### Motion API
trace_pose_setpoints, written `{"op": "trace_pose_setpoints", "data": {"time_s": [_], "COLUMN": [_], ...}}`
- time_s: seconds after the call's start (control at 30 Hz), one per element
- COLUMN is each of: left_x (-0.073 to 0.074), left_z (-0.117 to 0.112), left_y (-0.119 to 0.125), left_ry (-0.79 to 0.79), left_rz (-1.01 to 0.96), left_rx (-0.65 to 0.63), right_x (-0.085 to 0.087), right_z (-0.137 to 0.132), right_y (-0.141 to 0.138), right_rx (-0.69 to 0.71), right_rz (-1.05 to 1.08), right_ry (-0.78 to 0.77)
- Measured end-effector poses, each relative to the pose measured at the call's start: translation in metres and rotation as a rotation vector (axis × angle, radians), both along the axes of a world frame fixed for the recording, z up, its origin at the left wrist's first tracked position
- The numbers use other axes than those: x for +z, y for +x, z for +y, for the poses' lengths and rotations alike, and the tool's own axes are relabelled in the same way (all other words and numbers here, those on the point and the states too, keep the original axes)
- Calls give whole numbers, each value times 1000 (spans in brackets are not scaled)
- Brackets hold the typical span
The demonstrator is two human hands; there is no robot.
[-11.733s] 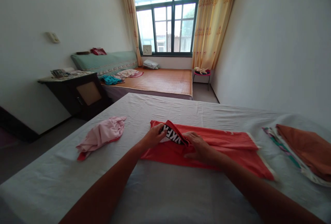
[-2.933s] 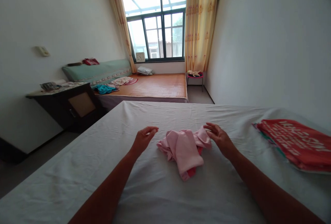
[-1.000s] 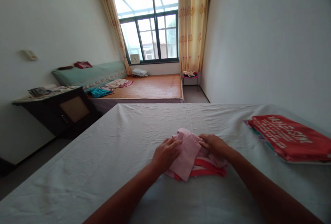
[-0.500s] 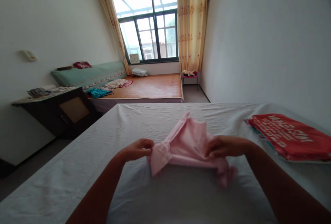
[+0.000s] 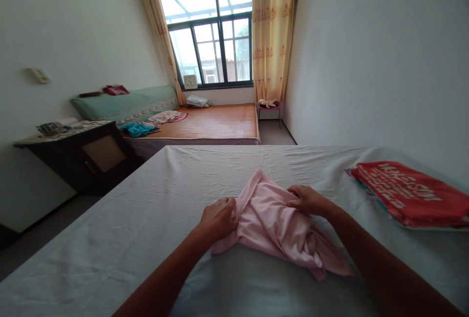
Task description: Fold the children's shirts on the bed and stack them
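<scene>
A crumpled pink garment (image 5: 273,217) lies on the white sheet in front of me, with folds running across it and a loose end trailing to the lower right. What kind of garment it is cannot be made out. My left hand (image 5: 220,217) is closed on its left edge, knuckles up, with the fingertips partly hidden. On the upper right edge, my right hand (image 5: 308,200) pinches the fabric between thumb and fingers.
A stack of folded clothes with a red printed one on top (image 5: 414,192) lies to the right on the sheet-covered bed (image 5: 120,229). Beyond stands another bed with a brown mat (image 5: 220,119). A dark cabinet (image 5: 102,153) is at the left, and a small stool (image 5: 269,107) sits by the curtain.
The pink garment has come down from a raised, open shape to lie flatter on the sheet. My left hand has moved right, and my right hand slightly up.
</scene>
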State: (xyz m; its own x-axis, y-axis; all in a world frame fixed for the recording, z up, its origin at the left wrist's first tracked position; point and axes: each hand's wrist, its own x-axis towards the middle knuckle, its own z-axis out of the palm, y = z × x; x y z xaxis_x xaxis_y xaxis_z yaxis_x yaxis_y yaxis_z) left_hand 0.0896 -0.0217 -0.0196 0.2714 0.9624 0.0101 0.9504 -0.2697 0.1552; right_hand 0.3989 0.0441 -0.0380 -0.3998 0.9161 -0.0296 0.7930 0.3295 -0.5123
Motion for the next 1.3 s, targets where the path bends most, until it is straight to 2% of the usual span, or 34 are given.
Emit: {"op": "trace_pose_setpoints", "data": {"time_s": [0.1, 0.2, 0.3, 0.37, 0.47, 0.53, 0.6, 0.67, 0.73, 0.8, 0.9, 1.0, 1.1, 1.13, 1.17, 1.23, 1.3], "left_x": [7, 17, 26, 29, 26, 22, 22, 28, 42, 62, 92, 107, 101, 95, 87, 68, 51], "left_z": [5, 9, 5, -1, -8, -8, -4, 1, 8, 20, 54, 104, 143, 149, 150, 137, 111], "left_y": [-11, -26, -34, -33, -28, -28, -34, -46, -59, -69, -71, -63, -52, -48, -44, -36, -27], "left_ry": [-24, -12, -50, -124, -158, -117, -119, -174, -198, -125, 31, 151, 448, 531, 565, 441, 137], "left_rz": [31, -4, -90, -106, -61, -82, -238, -533, -870, -1141, -1371, -1505, -1472, -1397, -1309, -1122, -915], "left_rx": [16, 38, -1, -75, -195, -198, -161, -131, -86, -2, 82, 107, 327, 365, 351, 163, -121], "right_x": [13, 29, 40, 44, 47, 53, 61, 71, 82, 92, 99, 90, 68, 59, 51, 38, 31], "right_z": [0, -1, -2, -1, 0, -3, -9, -17, -24, -30, -34, -27, -7, 1, 9, 21, 25], "right_y": [6, 10, 12, 13, 15, 17, 18, 18, 18, 18, 19, 24, 39, 45, 53, 67, 79], "right_rx": [41, 21, -60, -146, -264, -310, -346, -369, -405, -454, -518, -604, -658, -646, -619, -535, -424], "right_rz": [57, 326, 502, 555, 612, 633, 632, 608, 584, 584, 594, 581, 619, 617, 582, 416, 207], "right_ry": [-41, 4, 39, 106, 261, 332, 379, 441, 521, 603, 684, 707, 687, 672, 658, 652, 621]}}
